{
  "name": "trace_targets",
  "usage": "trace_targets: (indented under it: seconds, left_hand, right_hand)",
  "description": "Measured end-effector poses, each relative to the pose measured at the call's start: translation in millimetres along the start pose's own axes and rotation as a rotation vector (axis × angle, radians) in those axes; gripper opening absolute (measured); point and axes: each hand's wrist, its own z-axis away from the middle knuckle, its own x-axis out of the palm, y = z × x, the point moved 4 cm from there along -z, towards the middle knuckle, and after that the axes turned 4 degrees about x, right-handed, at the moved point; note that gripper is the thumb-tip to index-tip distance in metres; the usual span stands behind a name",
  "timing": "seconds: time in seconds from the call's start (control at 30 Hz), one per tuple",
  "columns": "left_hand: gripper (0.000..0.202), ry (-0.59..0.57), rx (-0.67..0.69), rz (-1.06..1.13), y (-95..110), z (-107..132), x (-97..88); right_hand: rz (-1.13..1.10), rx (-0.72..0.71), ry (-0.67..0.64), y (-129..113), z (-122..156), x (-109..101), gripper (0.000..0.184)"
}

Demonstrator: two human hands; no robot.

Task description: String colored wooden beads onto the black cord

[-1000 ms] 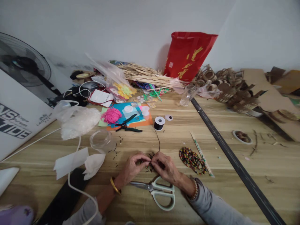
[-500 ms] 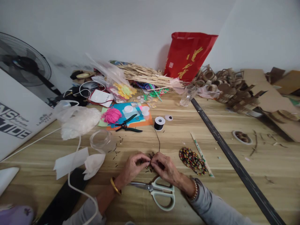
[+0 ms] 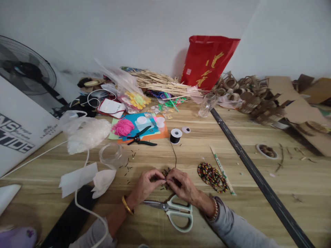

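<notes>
My left hand (image 3: 148, 185) and my right hand (image 3: 183, 185) meet fingertip to fingertip, each closed in a pinch. A thin black cord (image 3: 176, 157) runs from a white-flanged spool (image 3: 176, 135) down to the fingers of my right hand. What sits between the left fingertips is too small to make out. Under and around the fingertips lies a little heap of small dark beads (image 3: 165, 171), partly hidden. Scissors with pale green handles (image 3: 168, 209) lie just in front of my hands, blades to the left. To the right rests a coiled string of multicoloured beads (image 3: 212, 177).
A clear jar (image 3: 111, 155) and white paper (image 3: 79, 177) are on the left. Dark-handled pliers (image 3: 141, 137) and pink yarn (image 3: 123, 127) lie on coloured sheets. A white cable (image 3: 76, 196) crosses near my left arm. A black strip (image 3: 248, 158) crosses the table at right.
Almost nothing differs. Both hands keep their pinch at the same spot, with only a slight shift of the fingers.
</notes>
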Motion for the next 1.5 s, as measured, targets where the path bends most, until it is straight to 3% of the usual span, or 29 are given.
trace_targets:
  seconds: [1.5]
  left_hand:
    - [0.015, -0.033, 0.04, -0.105, 9, 0, -1.0]
  right_hand:
    - [0.015, 0.009, -0.019, 1, 1, 2, 0.012]
